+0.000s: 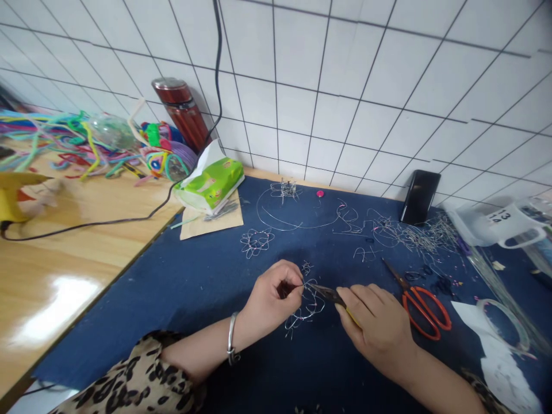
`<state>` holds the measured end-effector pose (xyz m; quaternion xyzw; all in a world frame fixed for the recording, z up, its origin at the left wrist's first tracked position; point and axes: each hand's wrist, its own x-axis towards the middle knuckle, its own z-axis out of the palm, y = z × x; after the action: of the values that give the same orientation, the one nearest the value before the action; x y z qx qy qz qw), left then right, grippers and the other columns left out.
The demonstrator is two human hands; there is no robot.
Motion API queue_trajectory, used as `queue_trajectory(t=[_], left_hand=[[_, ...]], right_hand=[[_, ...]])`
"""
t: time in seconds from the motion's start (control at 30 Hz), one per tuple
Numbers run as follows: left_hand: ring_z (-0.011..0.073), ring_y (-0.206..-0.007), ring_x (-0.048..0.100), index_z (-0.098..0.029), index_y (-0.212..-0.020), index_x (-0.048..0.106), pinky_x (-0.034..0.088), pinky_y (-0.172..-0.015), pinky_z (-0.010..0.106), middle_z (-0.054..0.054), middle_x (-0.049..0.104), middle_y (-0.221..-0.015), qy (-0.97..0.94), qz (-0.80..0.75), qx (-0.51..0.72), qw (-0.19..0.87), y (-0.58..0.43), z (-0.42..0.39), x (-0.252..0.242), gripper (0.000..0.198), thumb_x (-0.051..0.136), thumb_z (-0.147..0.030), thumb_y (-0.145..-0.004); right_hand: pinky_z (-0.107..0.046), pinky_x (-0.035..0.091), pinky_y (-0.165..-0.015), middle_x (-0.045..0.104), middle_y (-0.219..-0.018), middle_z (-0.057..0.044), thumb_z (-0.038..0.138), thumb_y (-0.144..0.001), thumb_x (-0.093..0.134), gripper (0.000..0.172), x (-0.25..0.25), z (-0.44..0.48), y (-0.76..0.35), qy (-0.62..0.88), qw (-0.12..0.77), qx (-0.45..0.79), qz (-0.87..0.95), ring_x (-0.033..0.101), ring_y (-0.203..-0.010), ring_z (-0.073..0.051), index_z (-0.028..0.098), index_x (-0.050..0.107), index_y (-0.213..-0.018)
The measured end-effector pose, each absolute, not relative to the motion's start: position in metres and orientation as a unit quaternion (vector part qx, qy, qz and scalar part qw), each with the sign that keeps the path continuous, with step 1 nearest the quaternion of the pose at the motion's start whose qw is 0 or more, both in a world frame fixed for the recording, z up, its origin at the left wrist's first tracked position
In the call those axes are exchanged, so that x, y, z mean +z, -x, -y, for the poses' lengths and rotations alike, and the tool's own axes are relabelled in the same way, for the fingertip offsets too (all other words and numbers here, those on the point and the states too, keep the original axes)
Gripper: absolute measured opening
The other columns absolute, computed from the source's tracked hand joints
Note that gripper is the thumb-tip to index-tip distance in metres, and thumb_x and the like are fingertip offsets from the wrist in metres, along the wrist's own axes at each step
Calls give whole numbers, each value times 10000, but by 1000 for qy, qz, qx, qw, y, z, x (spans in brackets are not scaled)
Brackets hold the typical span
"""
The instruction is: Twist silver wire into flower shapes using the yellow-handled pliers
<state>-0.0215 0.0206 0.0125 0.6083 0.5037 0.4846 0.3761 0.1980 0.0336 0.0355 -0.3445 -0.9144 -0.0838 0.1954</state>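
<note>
White tiled wall [336, 86] stands behind your blue-covered counter [150, 293], with a beaded wire piece [307, 316] at its middle, between your hands.
Your left hand [278, 293] has its grip pinched, thumb against finger, on the upper edge of this piece; your right hand [375, 322] has its grip wrapped around the pliers [326, 293], whose tips meet the same place. Several loops are already shaped, but it seems unfinished; how much is left, I cannot tell. One wire ring [257, 242], lying apart, looks more complete. On the white container [504, 224] "13" is readable, the mark below unclear.
</note>
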Motion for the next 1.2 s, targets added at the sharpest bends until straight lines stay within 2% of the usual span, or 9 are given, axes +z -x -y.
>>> queue_trajectory(t=[0.17,0.37,0.53,0.63,0.73,1.0,1.2], left_hand=[[138,-719,539,-170,-690,533,431,-605,250,32,557,-803,-628,-514,476,339,21,-20,15,151,522,-19,-688],[144,-716,544,-175,-686,539,426,-591,247,32,566,-794,-644,-519,476,300,18,-19,17,139,519,-37,-689],[144,-734,549,-174,-692,539,427,-620,256,35,565,-820,-658,-514,471,285,18,-17,18,158,515,-19,-683],[144,-735,549,-174,-688,538,434,-636,260,31,564,-805,-648,-516,470,304,19,-18,16,154,521,-21,-689],[127,-682,534,-167,-682,531,430,-588,238,31,561,-802,-621,-518,473,350,21,-20,13,133,528,-36,-702],[89,-612,490,-153,-715,521,398,-519,198,25,555,-821,-556,-494,480,466,24,-24,6,105,537,-50,-722],[111,-670,513,-156,-704,519,426,-578,229,30,549,-816,-590,-486,481,430,24,-22,11,125,534,-34,-726]], right_hand=[[-339,425,-709,624,-857,-60,237,-811,565,243,39,-31,-197,348,191,-92,913,555,-771,-177,162,609,-1038],[-347,384,-655,635,-880,-54,242,-795,592,291,48,-20,-193,343,156,-163,912,536,-750,-192,168,603,-1076],[-341,370,-648,631,-867,-52,253,-808,574,248,54,-20,-191,350,156,-155,911,527,-746,-184,167,616,-1037],[-339,362,-650,630,-883,-50,246,-806,578,276,52,-23,-193,336,147,-176,913,529,-749,-179,177,603,-1072],[-334,352,-642,632,-914,-50,238,-803,581,322,46,-28,-197,298,139,-214,920,535,-764,-178,184,581,-1120],[-325,358,-667,648,-886,-17,243,-783,620,317,40,-46,-210,193,167,-296,920,546,-816,-180,197,609,-1097],[-310,353,-675,650,-936,14,278,-817,575,265,37,-54,-220,133,206,-343,907,543,-843,-154,249,633,-1074]])
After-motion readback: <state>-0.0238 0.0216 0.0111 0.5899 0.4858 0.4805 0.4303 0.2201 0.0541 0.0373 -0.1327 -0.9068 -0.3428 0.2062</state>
